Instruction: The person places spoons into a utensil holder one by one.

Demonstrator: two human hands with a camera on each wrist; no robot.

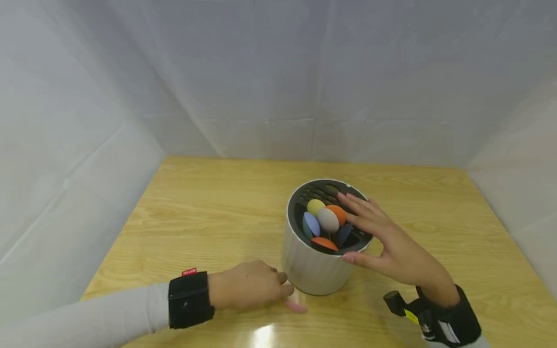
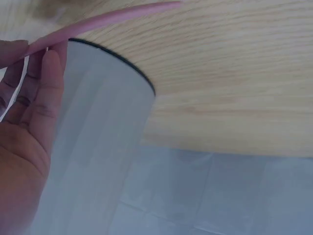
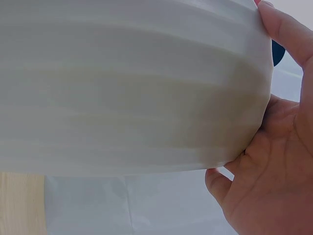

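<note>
While the white ribbed pot (image 1: 311, 268) stands near the middle of the wooden table (image 1: 209, 212), both hands are at it. The right hand (image 1: 387, 241) lies over the far right of the rim with its fingers straight and spread across the black slotted insert (image 1: 324, 191), thumb against the outer wall; its grip is open, resting rather than clasping. The left hand (image 1: 248, 285) sits on the table at the pot's base, fingers curled, and seems to pinch a thin pink piece (image 1: 296, 307) lying flat there; the left wrist view shows that pink strip (image 2: 102, 19) running past the fingertips and beside the pot wall. Inside the insert stand coloured oval pieces: a yellow one (image 1: 315, 206), an orange one (image 1: 338, 212), a beige one (image 1: 328, 220) and a blue one (image 1: 311, 224). To do this well, it is probably best that the right hand steadies the pot from above without pushing the ovals askew, and that the left lifts the pink piece by its edge.
</note>
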